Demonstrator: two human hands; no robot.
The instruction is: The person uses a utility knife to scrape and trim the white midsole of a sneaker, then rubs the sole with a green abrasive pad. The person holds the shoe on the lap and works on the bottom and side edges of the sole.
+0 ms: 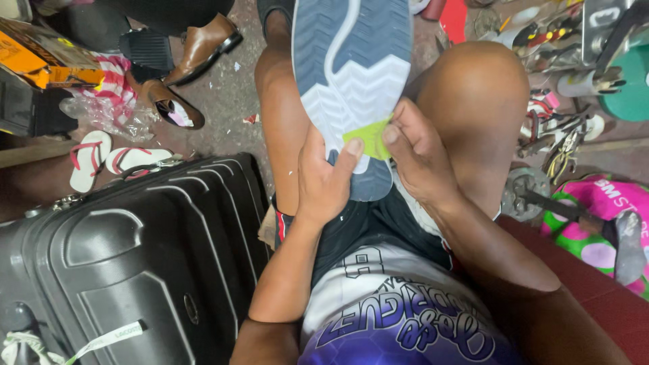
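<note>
I look down at one shoe, sole up, which lies along my lap between the two knees and points to 12 o'clock. The sole is grey-blue with a white zigzag part and one yellow-green patch near the heel end.

My left hand holds the heel from below and from 9 o'clock, the grip closed around it, with the thumb on the sole just beside the patch. My right hand comes from 3 o'clock; its fingertips press on the edge of the patch, and the grip is bent on the shoe, pinching rather than a full fist.

I judge the shoe as light, a sport shoe with a rubber sole that bends a little but keeps its shape. The tread gives good friction, so it is not slippery, and it is not fragile. The best places to hold are the heel and the narrow middle.

Counting: one shoe in the hands, one black suitcase at 8 o'clock, two brown leather shoes at 11 o'clock, two flip-flops at 9 o'clock on the floor. At 2 o'clock lies a heap of tools; I cannot count them.
</note>
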